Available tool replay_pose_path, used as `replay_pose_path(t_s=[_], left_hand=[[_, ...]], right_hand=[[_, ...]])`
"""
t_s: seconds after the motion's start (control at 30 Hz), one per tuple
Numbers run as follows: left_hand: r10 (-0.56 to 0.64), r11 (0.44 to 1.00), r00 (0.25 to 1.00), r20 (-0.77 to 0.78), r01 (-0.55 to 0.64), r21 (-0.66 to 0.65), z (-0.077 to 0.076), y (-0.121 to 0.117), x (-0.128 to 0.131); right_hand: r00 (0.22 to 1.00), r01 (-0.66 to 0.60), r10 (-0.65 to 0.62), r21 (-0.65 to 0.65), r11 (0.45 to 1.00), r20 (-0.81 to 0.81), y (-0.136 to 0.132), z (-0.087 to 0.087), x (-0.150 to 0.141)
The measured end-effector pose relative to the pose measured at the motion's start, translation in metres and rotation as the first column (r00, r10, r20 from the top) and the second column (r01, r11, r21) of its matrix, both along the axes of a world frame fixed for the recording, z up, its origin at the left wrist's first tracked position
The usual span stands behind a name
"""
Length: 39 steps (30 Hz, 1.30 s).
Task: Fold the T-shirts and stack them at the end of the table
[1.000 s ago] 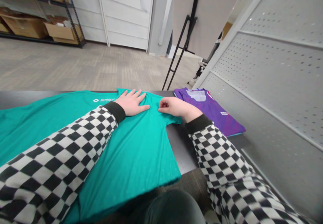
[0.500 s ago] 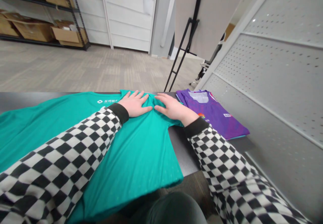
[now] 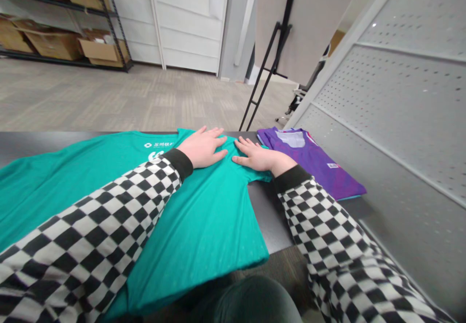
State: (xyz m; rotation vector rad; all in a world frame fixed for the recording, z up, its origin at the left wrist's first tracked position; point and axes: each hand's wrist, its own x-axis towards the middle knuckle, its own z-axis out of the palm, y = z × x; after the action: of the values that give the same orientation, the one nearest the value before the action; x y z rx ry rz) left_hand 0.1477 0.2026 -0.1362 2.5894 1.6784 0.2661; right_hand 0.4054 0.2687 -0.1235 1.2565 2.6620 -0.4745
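Observation:
A green T-shirt (image 3: pixel 204 216) with white print on its chest lies spread over the dark table (image 3: pixel 267 216), its lower edge hanging over the near side. My left hand (image 3: pixel 204 148) rests flat on the shirt near the shoulder, fingers spread, partly covering the print. Just to its right, my right hand (image 3: pixel 255 157) lies on the sleeve area with fingers stretched out. A small gap separates the two hands. Neither one grips the cloth. Beside my right wrist is a folded purple shirt (image 3: pixel 320 172).
A grey perforated panel (image 3: pixel 400 114) stands along the table's right side. Behind the table are a black stand (image 3: pixel 260 80) and an office chair (image 3: pixel 302 90). At the far left, a black shelf rack (image 3: pixel 122 46) holds several cardboard boxes (image 3: pixel 105 53).
Both hands have slid slightly right across the green T-shirt, fingers still spread. More of the white chest print shows beside my left wrist. The view has shifted a little.

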Motion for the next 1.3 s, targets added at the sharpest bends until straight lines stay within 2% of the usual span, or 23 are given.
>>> replay_pose_path(t_s=[0.17, 0.27, 0.33, 0.47, 0.63, 0.8, 0.93, 1.03, 1.13, 1.2, 1.3], left_hand=[[-0.025, 0.986, 1.0, -0.014, 0.022, -0.166, -0.002, -0.007, 0.012], [-0.018, 0.983, 1.0, -0.021, 0.014, -0.181, -0.004, -0.007, 0.012], [-0.015, 0.984, 1.0, -0.013, 0.012, -0.176, -0.005, -0.007, 0.011], [-0.015, 0.989, 1.0, 0.012, 0.017, -0.148, -0.005, -0.008, 0.011], [0.09, 0.996, 0.994, 0.053, -0.091, 0.014, -0.003, -0.006, 0.012], [0.084, 0.991, 0.996, -0.013, -0.085, -0.106, -0.006, -0.002, 0.011], [0.128, 0.991, 0.992, 0.007, -0.127, -0.038, -0.007, -0.002, 0.011], [0.153, 0.983, 0.988, -0.017, -0.154, -0.1, -0.008, -0.002, 0.011], [0.155, 0.98, 0.988, -0.021, -0.156, -0.12, -0.01, -0.002, 0.01], [0.16, 0.983, 0.987, -0.002, -0.159, -0.091, -0.01, -0.001, 0.008], [0.206, 0.977, 0.977, 0.048, -0.208, 0.052, -0.008, -0.001, 0.008]], right_hand=[[0.999, 0.036, -0.033, 0.075, 0.996, -0.036, -0.001, -0.002, -0.004], [0.991, 0.076, -0.053, 0.19, 0.979, -0.125, -0.003, -0.004, -0.011], [0.988, 0.111, -0.086, 0.199, 0.974, -0.132, -0.003, -0.008, -0.017], [0.989, 0.146, -0.141, 0.143, 0.979, -0.039, -0.003, -0.014, -0.025], [0.989, 0.15, -0.148, 0.147, 0.978, -0.027, -0.001, -0.017, -0.025], [0.99, 0.139, -0.139, 0.168, 0.976, -0.009, 0.0, -0.017, -0.024], [0.991, 0.128, -0.13, 0.177, 0.976, 0.001, 0.0, -0.017, -0.024], [0.991, 0.133, -0.135, 0.174, 0.976, -0.004, 0.0, -0.017, -0.023], [0.981, 0.191, -0.194, 0.156, 0.969, 0.008, -0.001, -0.017, -0.024], [0.967, 0.248, -0.254, 0.147, 0.958, 0.024, -0.003, -0.016, -0.025], [0.952, 0.295, -0.303, 0.143, 0.945, 0.038, -0.007, -0.015, -0.027]])
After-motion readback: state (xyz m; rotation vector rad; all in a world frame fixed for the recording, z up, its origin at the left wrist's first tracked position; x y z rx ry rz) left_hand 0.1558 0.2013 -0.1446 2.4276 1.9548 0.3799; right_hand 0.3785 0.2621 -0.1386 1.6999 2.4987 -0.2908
